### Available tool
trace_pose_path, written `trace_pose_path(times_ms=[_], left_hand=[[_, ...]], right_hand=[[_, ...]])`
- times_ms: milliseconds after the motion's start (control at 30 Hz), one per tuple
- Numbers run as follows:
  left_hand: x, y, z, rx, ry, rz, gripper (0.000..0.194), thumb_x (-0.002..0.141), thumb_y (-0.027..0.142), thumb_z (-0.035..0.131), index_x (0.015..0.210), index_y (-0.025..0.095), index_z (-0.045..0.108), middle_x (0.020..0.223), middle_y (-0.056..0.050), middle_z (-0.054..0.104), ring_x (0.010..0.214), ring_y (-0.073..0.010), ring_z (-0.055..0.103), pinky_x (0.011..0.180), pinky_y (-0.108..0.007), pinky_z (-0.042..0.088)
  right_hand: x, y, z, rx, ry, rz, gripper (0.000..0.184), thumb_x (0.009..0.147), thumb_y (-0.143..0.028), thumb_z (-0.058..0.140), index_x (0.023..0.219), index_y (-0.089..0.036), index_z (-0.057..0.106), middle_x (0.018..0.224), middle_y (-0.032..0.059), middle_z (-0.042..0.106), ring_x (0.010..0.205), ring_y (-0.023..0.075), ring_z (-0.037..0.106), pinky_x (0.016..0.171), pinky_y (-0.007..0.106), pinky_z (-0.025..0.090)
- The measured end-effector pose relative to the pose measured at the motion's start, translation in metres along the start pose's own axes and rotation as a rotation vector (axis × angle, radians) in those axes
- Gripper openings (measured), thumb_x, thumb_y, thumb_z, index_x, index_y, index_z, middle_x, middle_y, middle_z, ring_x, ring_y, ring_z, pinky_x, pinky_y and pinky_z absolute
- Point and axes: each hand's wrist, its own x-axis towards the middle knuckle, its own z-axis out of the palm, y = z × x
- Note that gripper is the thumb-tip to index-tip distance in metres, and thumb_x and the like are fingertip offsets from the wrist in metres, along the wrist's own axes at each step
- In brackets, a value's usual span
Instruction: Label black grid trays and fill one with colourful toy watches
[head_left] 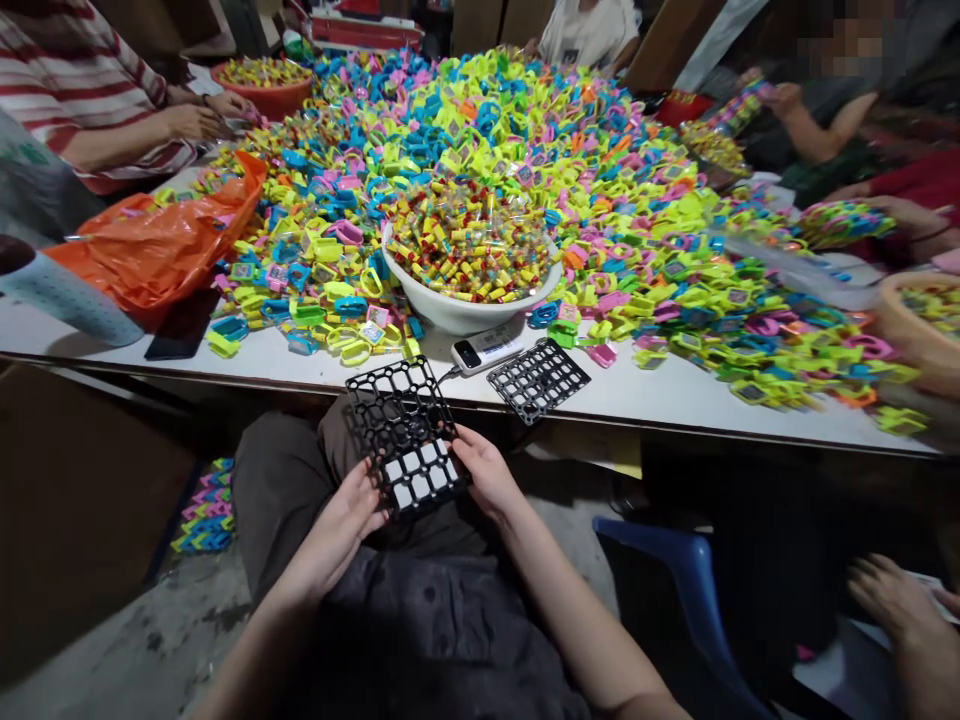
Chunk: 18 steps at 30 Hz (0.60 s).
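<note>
Over my lap I hold a black plastic grid tray [401, 425] by its two sides. Its lower rows show white squares in the openings, while the upper openings are see-through. My left hand [351, 520] grips the lower left edge. On the opposite edge, my right hand [484, 470] has its fingers closed round the frame. A second black grid [538, 380] lies on the table edge just beyond my right hand. Behind it stands a white bowl [465, 312] heaped with small wrapped yellow and red pieces, with a white power bank [487, 350] at its foot.
A large heap of bright plastic toy watches [510, 130] covers much of the white table [622, 400]. To the left lie an orange plastic bag [165, 240] and a dark phone [180, 330]. Several people sit around the table. A blue chair [682, 580] is at my right.
</note>
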Motion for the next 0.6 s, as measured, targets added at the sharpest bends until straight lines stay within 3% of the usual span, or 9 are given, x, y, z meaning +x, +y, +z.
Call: trace_pose_path(times_ms=[133,233,433,600], left_hand=[[0.002,-0.002,0.007,0.025,-0.036,-0.026,0.060,0.069,0.039,0.069,0.120,0.016,0.049,0.126,-0.013,0.050,0.110,-0.0225,0.053,0.084,-0.028,0.048],[0.008,0.003,0.006,0.013,0.026,0.038,0.057,0.072,0.038,0.067,0.120,0.014,0.050,0.117,-0.014,0.058,0.102,-0.0225,0.058,0.084,-0.031,0.049],[0.010,0.016,-0.009,0.067,0.209,0.189,0.052,0.062,0.033,0.074,0.107,0.010,0.060,0.103,-0.011,0.064,0.095,-0.0201,0.061,0.088,-0.030,0.047],[0.009,0.023,-0.017,0.095,0.280,0.244,0.050,0.060,0.037,0.075,0.101,0.010,0.062,0.096,-0.010,0.066,0.086,-0.0188,0.062,0.075,-0.025,0.050]], right_hand=[[0.001,0.007,0.003,-0.005,0.001,-0.014,0.046,0.064,-0.038,0.072,0.105,-0.018,0.062,0.072,0.0000,0.064,0.051,0.0053,0.046,0.047,0.017,0.032],[0.004,0.008,0.010,0.055,-0.007,-0.035,0.047,0.060,-0.035,0.076,0.103,-0.018,0.062,0.074,-0.0007,0.064,0.051,0.0044,0.044,0.047,0.017,0.033],[0.010,0.010,0.024,0.167,-0.081,0.035,0.051,0.058,-0.031,0.078,0.105,-0.021,0.060,0.080,-0.0004,0.065,0.058,0.0076,0.052,0.053,0.018,0.041],[0.003,0.031,0.040,0.307,-0.307,0.228,0.056,0.074,-0.060,0.055,0.107,-0.016,0.058,0.094,0.0076,0.065,0.078,0.0146,0.059,0.071,0.029,0.048]])
